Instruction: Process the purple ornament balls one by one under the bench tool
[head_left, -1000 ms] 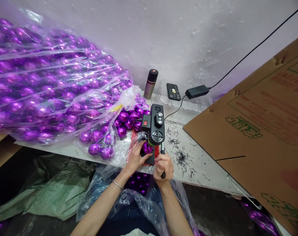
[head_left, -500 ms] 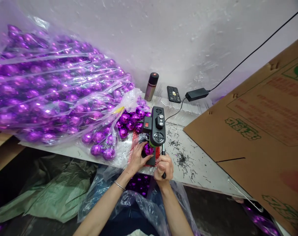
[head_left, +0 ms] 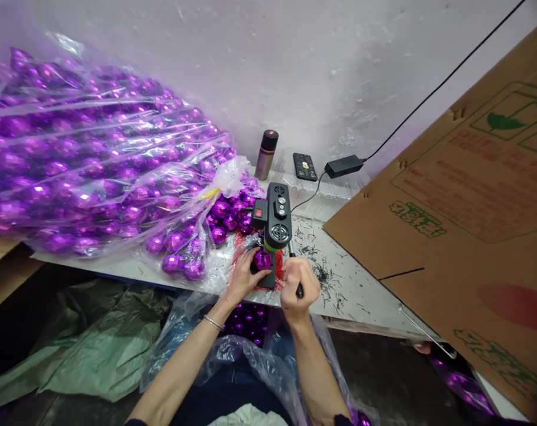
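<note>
A black machine (head_left: 279, 216) with a red switch and two round vents stands on the white table (head_left: 361, 296). Under its front end sits a shiny purple ball (head_left: 262, 259). My left hand (head_left: 244, 275) grips that ball from the left, thumb at its lower side and fingers behind it. My right hand (head_left: 300, 284) is closed round the black lever handle (head_left: 300, 291) on the machine's right side. Left of the machine lie several loose purple balls (head_left: 221, 209) at the mouth of a clear bag (head_left: 91, 154) full of them.
A dark bottle (head_left: 266, 155), a phone (head_left: 304, 167) and a black power adapter (head_left: 343, 166) with its cable lie at the back. A large cardboard box (head_left: 463, 225) leans at the right. Small black bits (head_left: 324, 275) litter the table. Purple balls also lie below the table edge.
My right hand has risen with the lever handle and looks larger, nearer the camera. My left hand stays at the ball. The whole view has shifted slightly.
</note>
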`<state>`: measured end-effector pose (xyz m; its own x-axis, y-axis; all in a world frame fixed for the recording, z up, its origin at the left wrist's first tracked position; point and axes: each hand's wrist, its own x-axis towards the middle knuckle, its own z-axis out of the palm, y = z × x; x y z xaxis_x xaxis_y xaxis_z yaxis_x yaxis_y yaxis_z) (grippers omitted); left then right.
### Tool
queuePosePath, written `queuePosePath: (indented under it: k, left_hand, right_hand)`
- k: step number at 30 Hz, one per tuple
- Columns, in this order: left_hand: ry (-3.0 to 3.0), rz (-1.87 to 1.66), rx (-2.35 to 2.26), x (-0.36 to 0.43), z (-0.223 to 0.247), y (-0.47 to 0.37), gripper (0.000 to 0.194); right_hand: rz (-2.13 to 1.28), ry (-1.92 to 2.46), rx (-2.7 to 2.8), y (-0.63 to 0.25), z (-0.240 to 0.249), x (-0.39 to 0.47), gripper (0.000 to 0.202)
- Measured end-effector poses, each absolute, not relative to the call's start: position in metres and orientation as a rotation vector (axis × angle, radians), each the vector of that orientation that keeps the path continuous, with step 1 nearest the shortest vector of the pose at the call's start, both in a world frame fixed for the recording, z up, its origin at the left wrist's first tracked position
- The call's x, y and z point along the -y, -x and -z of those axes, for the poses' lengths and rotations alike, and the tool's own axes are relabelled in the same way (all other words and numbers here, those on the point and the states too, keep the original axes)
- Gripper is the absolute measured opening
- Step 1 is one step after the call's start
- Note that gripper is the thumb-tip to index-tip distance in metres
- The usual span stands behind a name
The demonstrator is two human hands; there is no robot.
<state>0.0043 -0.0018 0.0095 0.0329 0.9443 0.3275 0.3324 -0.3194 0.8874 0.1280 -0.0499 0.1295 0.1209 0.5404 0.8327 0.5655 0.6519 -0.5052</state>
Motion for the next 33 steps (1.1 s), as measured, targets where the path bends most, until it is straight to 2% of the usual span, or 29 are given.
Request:
queuePosePath:
  k: [3,6,10,13,15,18,19,21,23,26,29,31,33]
  left_hand:
    - [-1.637,-1.351,-1.316,0.013,-0.013,-0.001,0.065]
    - [-1.678,-1.367,-1.252,0.047,-0.006,0.008,0.07]
    - [-1.835,-1.065,-1.076,0.107,0.029,0.022,0.08]
    - [-1.904,-0.763,-1.168,0.139,0.05,0.026,0.087]
    - [-2.0,-0.711,-1.205,0.144,0.047,0.027,0.075]
    - [-2.168,-0.955,-1.158,0.122,0.012,0.031,0.03]
    - [-2.194,-1.075,-1.176,0.105,-0.005,0.034,0.025]
    - [-2.175,-1.271,-1.399,0.063,-0.041,0.044,0.027]
    - [-2.091,-1.287,-1.759,0.016,-0.071,0.056,0.032]
    - [-1.924,-0.826,-2.223,-0.036,-0.1,0.07,0.038]
    - [-1.825,-0.311,-2.363,-0.051,-0.109,0.072,0.044]
    - [-1.833,-0.171,-2.334,-0.048,-0.107,0.067,0.051]
    - [-1.857,-0.211,-2.238,-0.042,-0.101,0.062,0.056]
  right_hand:
    - [-0.08,1.04,1.458,-0.124,-0.154,0.05,0.032]
    - [-0.087,1.035,1.447,-0.123,-0.16,0.05,0.033]
    - [-0.047,0.994,1.484,-0.124,-0.149,0.052,0.032]
    - [-0.022,0.985,1.504,-0.125,-0.143,0.054,0.031]
    - [-0.018,0.988,1.513,-0.125,-0.142,0.054,0.031]
    - [-0.015,0.979,1.52,-0.125,-0.14,0.054,0.03]
    - [-0.012,0.976,1.518,-0.125,-0.139,0.054,0.03]
    - [-0.007,0.975,1.509,-0.125,-0.138,0.054,0.029]
    - [-0.003,0.979,1.504,-0.125,-0.136,0.054,0.029]
    - [0.006,0.98,1.519,-0.125,-0.134,0.054,0.029]
    - [0.016,0.971,1.532,-0.125,-0.133,0.054,0.03]
    - [0.021,0.964,1.529,-0.125,-0.133,0.054,0.03]
    - [0.025,0.961,1.526,-0.125,-0.132,0.054,0.03]
